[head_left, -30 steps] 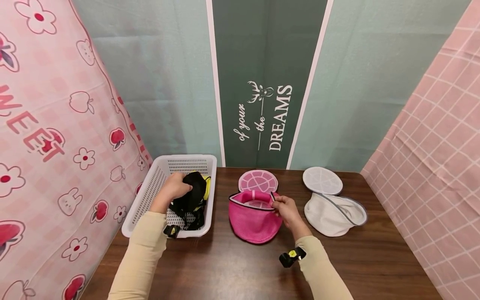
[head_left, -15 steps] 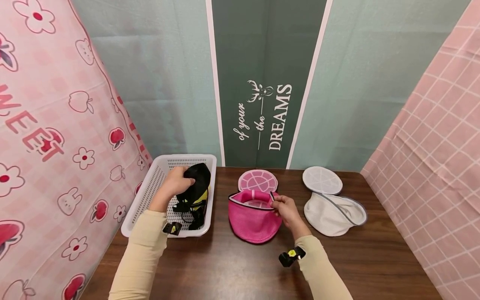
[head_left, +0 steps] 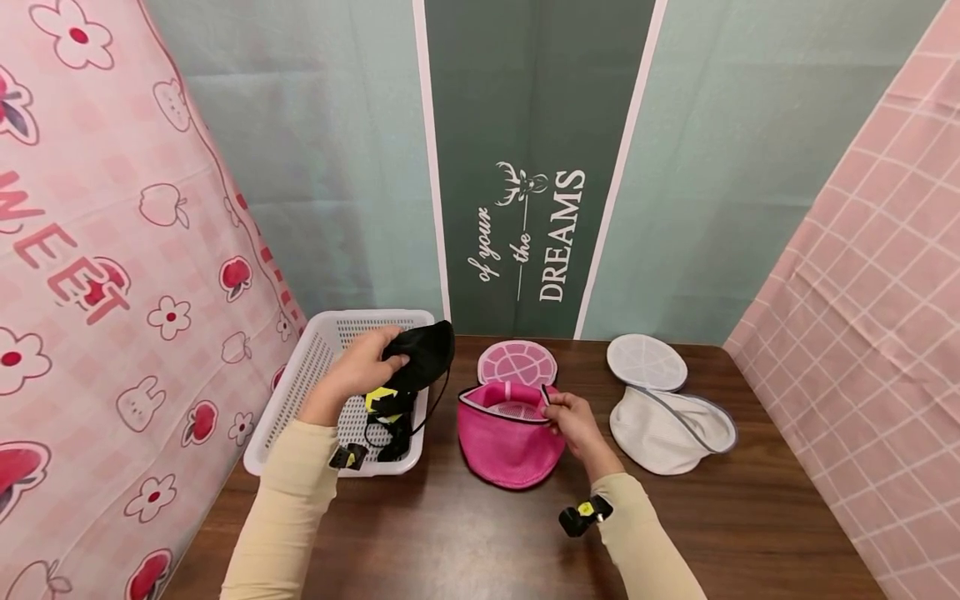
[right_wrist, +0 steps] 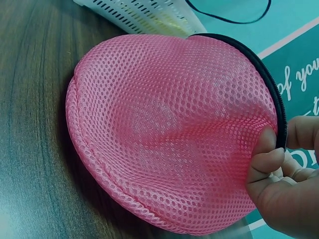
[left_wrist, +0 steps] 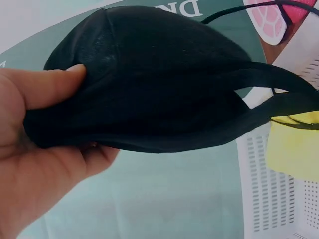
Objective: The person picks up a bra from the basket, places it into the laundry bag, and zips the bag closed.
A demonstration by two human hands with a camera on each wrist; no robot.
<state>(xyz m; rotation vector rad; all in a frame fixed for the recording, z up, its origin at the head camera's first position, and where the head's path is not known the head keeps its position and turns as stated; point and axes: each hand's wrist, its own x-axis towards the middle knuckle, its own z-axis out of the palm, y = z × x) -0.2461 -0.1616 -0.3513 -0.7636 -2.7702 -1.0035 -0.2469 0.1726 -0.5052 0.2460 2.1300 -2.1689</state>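
Black fabric cup in the left hand, pink mesh bag in the right hand

On my head view, the cup hangs over the two o'clock edge of the white basket, at ten o'clock from the bag's mouth.

On the left wrist view, thumb above and fingers below pinch its nine o'clock end. I judge it light, soft and a little slippery; I'd keep that end and mind the straps trailing towards three.

On the right wrist view, thumb and fingertips pinch the black zip rim near four o'clock. Floppy mesh, I'd guess; the rim seems the firmest hold.
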